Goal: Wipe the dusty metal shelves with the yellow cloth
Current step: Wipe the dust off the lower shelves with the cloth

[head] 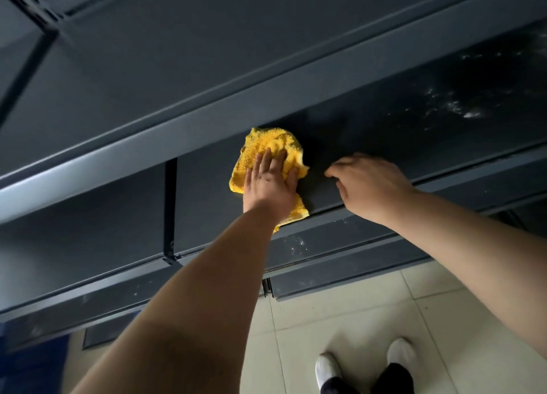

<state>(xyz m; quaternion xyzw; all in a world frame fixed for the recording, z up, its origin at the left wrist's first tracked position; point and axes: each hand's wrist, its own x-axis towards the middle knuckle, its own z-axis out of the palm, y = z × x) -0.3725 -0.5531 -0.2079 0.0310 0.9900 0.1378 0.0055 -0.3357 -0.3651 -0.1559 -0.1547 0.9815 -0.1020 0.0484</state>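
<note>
You are in the wiping step: your left hand (pixel 270 186) lies flat and open on the yellow cloth (pixel 266 153), pressing it on the metal shelf (pixel 370 139) near its front edge. Your right hand (pixel 367 183) rests curled at that edge, probably holding nothing. Next, push the cloth toward the white dust (pixel 461 109) at the far right.

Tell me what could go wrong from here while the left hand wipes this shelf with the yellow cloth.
1. The yellow cloth lies bunched under the flat left hand, so it may skip patches.
2. White dust specks sit far to the right on the shelf; the stroke could stop short of them.
3. The right hand rests on the shelf edge beside the cloth and may block the wipe.
</note>
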